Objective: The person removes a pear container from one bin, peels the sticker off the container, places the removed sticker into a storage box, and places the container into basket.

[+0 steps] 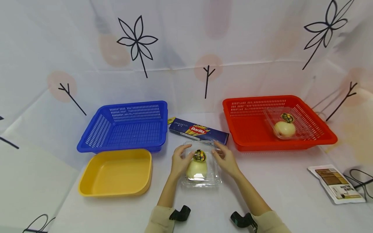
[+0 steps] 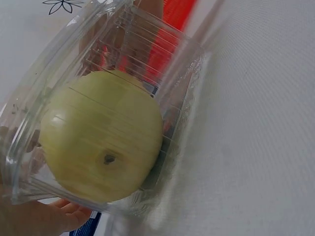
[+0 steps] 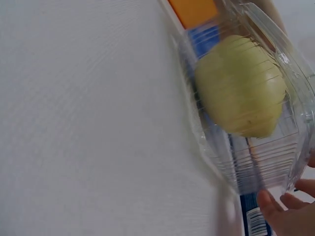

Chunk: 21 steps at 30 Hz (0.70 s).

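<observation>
A clear plastic clamshell box (image 1: 214,176) with a pale yellow-green round fruit (image 1: 197,169) inside is at the middle of the table in the head view. A round black-and-yellow label (image 1: 199,155) sits on its lid. My left hand (image 1: 180,161) grips the box's left side, thumb over the lid near the label. On the opposite side my right hand (image 1: 227,161) holds it, thumb on the lid and fingers at the far right edge. Through the clear wall, the fruit (image 2: 101,135) shows a small dark stem spot in the left wrist view.
Behind the box lies a blue Barilla spaghetti box (image 1: 199,130). A blue basket (image 1: 122,150) and a yellow tray (image 1: 115,195) are at left. The red basket (image 1: 247,147) at right contains another boxed fruit (image 1: 285,129). A white-and-brown pouch (image 1: 337,183) lies far right.
</observation>
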{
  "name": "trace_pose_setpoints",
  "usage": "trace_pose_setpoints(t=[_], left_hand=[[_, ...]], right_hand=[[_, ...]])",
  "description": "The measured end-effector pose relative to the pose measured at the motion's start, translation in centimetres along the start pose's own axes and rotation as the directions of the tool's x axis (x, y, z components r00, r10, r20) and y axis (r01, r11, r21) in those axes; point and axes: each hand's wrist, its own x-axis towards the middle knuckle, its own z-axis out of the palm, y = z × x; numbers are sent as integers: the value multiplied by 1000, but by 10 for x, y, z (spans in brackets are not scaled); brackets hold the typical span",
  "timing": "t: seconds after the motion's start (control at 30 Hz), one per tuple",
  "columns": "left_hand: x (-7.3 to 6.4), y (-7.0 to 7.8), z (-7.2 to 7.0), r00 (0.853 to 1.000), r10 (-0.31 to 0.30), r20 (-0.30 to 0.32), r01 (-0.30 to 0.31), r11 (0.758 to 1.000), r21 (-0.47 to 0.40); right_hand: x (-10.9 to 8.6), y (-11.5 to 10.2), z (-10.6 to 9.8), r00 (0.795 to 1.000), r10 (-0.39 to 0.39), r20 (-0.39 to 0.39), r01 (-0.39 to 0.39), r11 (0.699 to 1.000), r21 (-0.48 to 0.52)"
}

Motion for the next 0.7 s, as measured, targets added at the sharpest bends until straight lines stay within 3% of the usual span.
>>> trace_pose_setpoints(t=[0.13, 0.43, 0.7], left_hand=[[3, -1, 2, 1000, 21, 23, -21, 1000, 3], [5, -1, 5, 999, -25, 44, 26, 999, -28], [5, 1, 4, 999, -8, 40, 8, 1000, 17]], right_hand=[[-4, 6, 3, 1000, 18, -10, -18, 1000, 18], [-12, 8, 4, 1000, 2, 32, -3, 999, 53], [-17, -25, 2, 998, 35, 44, -38, 997, 69]])
